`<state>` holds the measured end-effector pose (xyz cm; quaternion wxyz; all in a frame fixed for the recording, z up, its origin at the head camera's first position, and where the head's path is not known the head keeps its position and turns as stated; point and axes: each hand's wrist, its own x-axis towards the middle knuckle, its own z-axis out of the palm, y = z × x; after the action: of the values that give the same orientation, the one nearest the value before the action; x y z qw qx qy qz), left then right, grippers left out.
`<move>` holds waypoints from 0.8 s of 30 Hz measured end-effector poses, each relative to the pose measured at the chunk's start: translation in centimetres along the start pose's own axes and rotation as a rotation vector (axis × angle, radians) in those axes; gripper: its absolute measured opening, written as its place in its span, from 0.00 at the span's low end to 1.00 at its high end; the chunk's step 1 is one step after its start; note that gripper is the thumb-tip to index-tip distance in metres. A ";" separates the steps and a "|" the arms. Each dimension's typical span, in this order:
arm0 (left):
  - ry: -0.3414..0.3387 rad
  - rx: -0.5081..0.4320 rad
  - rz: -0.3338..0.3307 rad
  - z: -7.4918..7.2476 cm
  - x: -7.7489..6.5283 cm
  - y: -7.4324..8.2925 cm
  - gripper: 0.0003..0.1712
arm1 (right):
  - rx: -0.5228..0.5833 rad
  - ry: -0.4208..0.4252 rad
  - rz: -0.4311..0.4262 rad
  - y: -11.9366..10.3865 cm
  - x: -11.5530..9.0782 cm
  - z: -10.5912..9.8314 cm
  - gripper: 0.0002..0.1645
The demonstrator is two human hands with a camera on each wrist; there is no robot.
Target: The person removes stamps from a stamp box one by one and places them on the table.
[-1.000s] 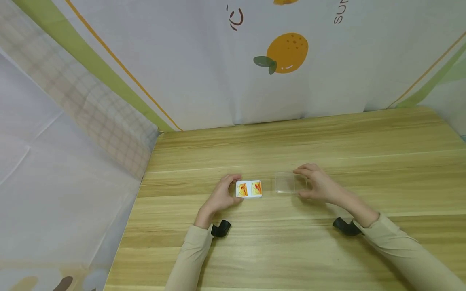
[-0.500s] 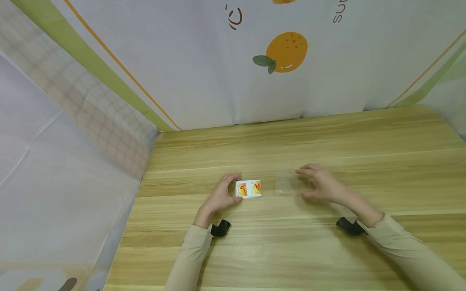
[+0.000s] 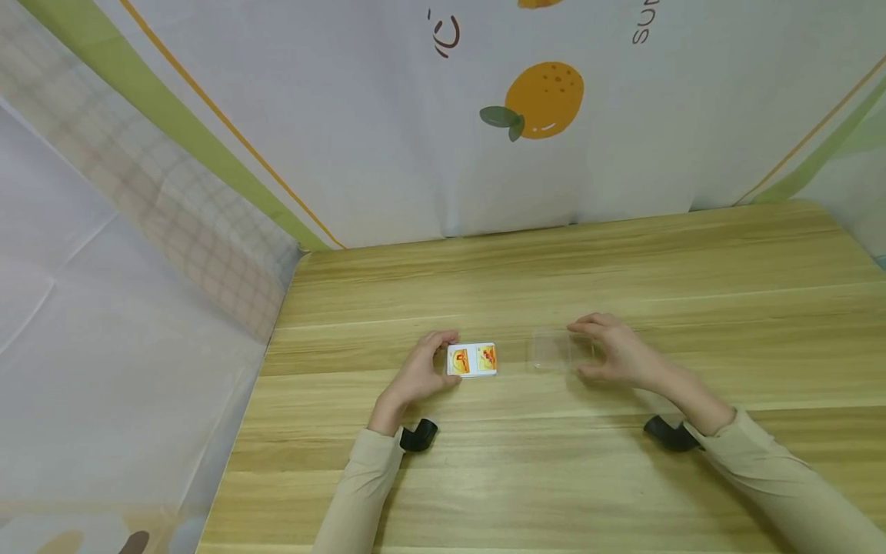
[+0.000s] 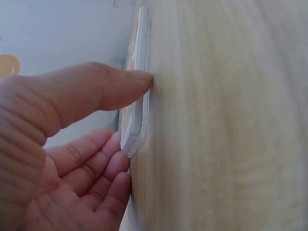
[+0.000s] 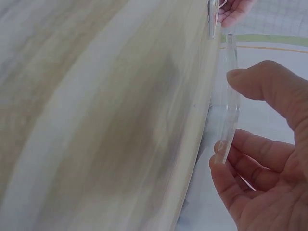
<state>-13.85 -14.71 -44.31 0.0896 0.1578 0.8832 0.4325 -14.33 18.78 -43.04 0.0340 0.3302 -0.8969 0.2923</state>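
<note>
A stack of white cards [image 3: 473,359] with orange-and-yellow pictures lies flat on the table in a shallow clear case. My left hand [image 3: 418,368] pinches the case's left end between thumb and fingers. The left wrist view shows the case's clear side wall [image 4: 146,106] low against the wood, with the thumb on it. To the right, my right hand [image 3: 614,355] holds a clear plastic lid [image 3: 551,350] by its long edges. In the right wrist view the lid [image 5: 232,103] hangs a little above the table, apart from the cards.
Both hands work over a light wood-grain table [image 3: 526,477]. A white cloth printed with an orange [image 3: 545,100] hangs behind the table's far edge, and more cloth [image 3: 104,308] hangs at the left. Black curved pieces [image 3: 419,435] sit at both wrists.
My right hand has moved slightly right with the clear lid, widening the gap to the cards. The left hand and the case have stayed in place.
</note>
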 end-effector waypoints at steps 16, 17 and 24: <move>0.005 0.005 0.001 0.0 -0.1 0.0 0.40 | -0.001 0.008 0.017 0.4 -0.4 -0.1 0.36; 0.005 0.006 0.001 0.0 -0.1 0.0 0.40 | -0.003 0.008 0.017 0.5 -0.5 -0.1 0.36; 0.004 0.004 0.000 0.0 0.0 0.0 0.40 | -0.013 0.016 0.001 0.7 -0.8 -0.3 0.35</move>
<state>-13.83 -14.74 -44.34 0.0878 0.1571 0.8842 0.4310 -14.19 19.78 -43.33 0.0430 0.3269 -0.8987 0.2892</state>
